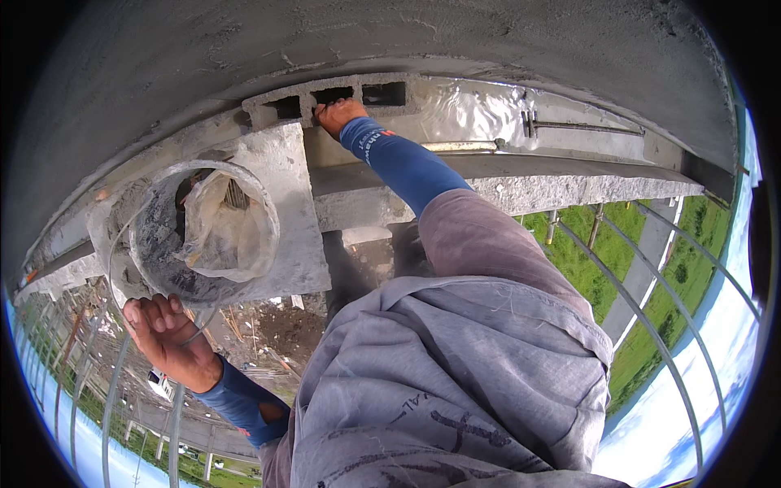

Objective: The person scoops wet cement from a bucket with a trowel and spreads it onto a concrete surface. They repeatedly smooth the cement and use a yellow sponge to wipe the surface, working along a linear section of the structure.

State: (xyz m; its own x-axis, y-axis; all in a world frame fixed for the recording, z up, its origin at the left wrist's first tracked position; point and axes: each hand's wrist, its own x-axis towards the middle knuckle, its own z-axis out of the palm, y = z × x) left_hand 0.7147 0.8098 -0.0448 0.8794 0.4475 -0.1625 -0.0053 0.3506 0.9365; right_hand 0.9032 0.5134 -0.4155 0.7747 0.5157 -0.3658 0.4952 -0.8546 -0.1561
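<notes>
Grey shirt [455, 382] fills the lower frame, nearest the lens. Left hand [167, 333]: fingers curled shut around the thin wire handle [199, 329] of a mortar-crusted bucket [203, 232], which sits just above that hand on a concrete slab [293, 203]; the bucket's mouth faces the camera and holds a crumpled plastic bag [228, 232]. Right hand [340, 115]: reaches well ahead, fingers bent and pressed onto the front face of a hollow concrete block [325, 98]. The block lies directly beyond this hand, touching it, long axis running left to right along the ledge, cavities opening toward the camera. The right hand is the nearer one to the block; whether it grips an edge, I cannot tell.
</notes>
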